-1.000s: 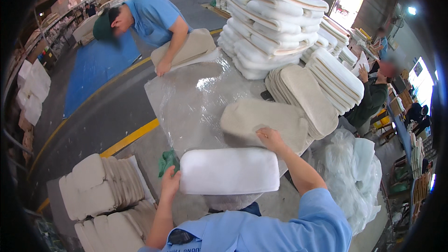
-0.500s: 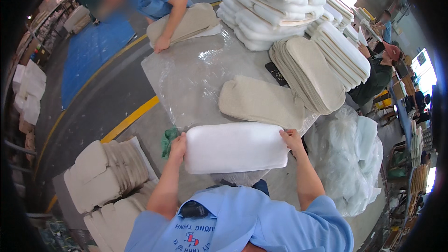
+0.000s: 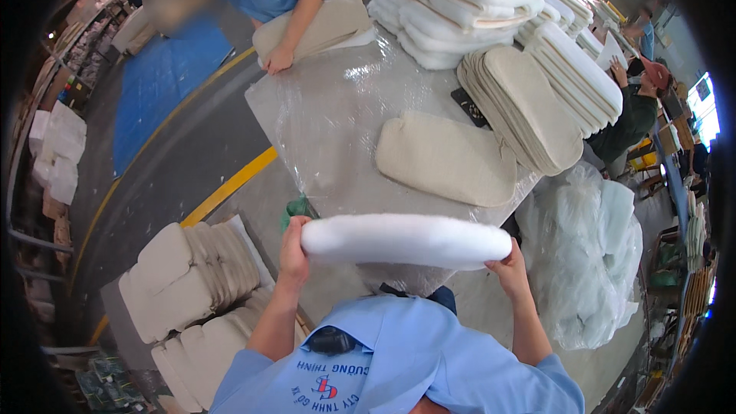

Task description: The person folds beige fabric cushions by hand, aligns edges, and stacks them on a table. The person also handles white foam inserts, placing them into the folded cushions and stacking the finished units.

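The person holds a white foam pad [image 3: 405, 239] up flat over the near edge of the desk [image 3: 337, 119]. The left hand [image 3: 294, 241] and right hand [image 3: 506, 268] pinch its two ends, fingers curled around. It looks ready to be laid down, perhaps by the beige cover [image 3: 446, 158]; that needs a level, gentle drop.

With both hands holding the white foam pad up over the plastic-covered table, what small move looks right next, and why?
Probably lower the white foam pad flat toward the beige cover lying on the plastic-covered table. The left hand and right hand grip its two ends, it is seen edge-on in the air just short of that cover, and nothing lies between them.
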Motion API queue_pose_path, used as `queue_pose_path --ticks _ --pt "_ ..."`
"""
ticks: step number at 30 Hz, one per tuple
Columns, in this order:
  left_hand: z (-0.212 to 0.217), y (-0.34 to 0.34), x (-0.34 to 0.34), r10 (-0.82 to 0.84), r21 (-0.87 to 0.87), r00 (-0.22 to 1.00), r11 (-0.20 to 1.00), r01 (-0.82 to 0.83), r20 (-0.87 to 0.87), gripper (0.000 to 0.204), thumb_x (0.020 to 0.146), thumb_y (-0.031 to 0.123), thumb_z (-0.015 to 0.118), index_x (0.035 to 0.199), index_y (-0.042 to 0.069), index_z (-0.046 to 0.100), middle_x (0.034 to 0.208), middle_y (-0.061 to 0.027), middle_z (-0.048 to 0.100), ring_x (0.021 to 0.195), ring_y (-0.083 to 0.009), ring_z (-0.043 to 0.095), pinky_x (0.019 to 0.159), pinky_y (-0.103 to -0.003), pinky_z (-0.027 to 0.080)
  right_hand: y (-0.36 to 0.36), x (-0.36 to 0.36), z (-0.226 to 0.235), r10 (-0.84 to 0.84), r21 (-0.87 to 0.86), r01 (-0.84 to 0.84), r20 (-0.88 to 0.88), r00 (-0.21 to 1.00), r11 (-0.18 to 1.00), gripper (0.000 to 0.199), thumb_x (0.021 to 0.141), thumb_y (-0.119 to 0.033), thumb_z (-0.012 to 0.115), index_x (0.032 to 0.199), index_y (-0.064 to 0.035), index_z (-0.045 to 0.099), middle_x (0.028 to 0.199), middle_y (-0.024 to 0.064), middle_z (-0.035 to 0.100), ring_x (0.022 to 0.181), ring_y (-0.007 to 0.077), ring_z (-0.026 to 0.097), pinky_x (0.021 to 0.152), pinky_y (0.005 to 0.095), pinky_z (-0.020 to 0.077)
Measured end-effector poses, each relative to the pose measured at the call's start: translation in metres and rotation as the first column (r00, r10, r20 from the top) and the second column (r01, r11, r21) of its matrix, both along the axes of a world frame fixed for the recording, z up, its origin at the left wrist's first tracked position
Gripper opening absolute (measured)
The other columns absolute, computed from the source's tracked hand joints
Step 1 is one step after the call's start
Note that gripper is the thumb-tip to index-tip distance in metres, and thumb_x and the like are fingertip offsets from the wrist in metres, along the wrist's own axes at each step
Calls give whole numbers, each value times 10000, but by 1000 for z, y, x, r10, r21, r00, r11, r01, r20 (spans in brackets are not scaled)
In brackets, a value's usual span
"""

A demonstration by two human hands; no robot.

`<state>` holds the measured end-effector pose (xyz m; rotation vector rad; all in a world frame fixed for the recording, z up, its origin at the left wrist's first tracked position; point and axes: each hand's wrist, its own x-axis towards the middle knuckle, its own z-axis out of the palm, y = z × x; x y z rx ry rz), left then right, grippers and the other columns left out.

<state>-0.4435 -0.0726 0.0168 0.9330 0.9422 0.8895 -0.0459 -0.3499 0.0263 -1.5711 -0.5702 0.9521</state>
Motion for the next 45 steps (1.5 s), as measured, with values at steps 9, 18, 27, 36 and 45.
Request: queue_pose_path --ticks 9,18,27,36,45 --pt "-5 4 -36 -295 -82 940 955 284 -174 473 1133 415 443 1152 13 692 1134 -94 699 1050 -190 629 964 -330 477 -7 -27 -17 58 -107 -32 247 967 994 499 784 100 812 1207 -59 601 1123 60 709 1081 188 675 949 345 532" --pt "116 -35 61 21 444 445 111 889 -895 575 872 345 814 1352 83 636 1320 -165 685 1259 -324 647 1051 -425 511 -18 -28 -20 83 -174 -33 286 955 984 495 812 89 799 1232 -66 589 1126 46 695 1085 162 647 975 339 519" --pt "96 -33 86 -15 342 342 27 939 -940 437 714 183 844 1094 108 641 1056 -73 730 927 -296 726 793 -450 574 -37 -28 -4 73 -196 12 420 905 980 475 850 69 759 1284 -81 637 1194 76 724 1135 198 671 994 344 525" --pt "55 -71 86 -15 391 391 22 920 -920 500 735 186 787 1209 108 651 1168 -60 717 951 -275 702 791 -433 562 -52 26 25 596 -656 -206 451 665 726 457 869 -35 699 1317 -114 657 1339 169 680 1247 418 647 1027 463 532" --pt "55 -76 79 -13 427 428 47 903 -904 449 760 194 745 1186 105 633 1197 -60 689 966 -267 680 822 -409 543 170 26 -18 427 -323 -292 783 453 900 380 870 -160 789 1235 -96 702 1190 165 684 1197 383 635 1004 463 526"
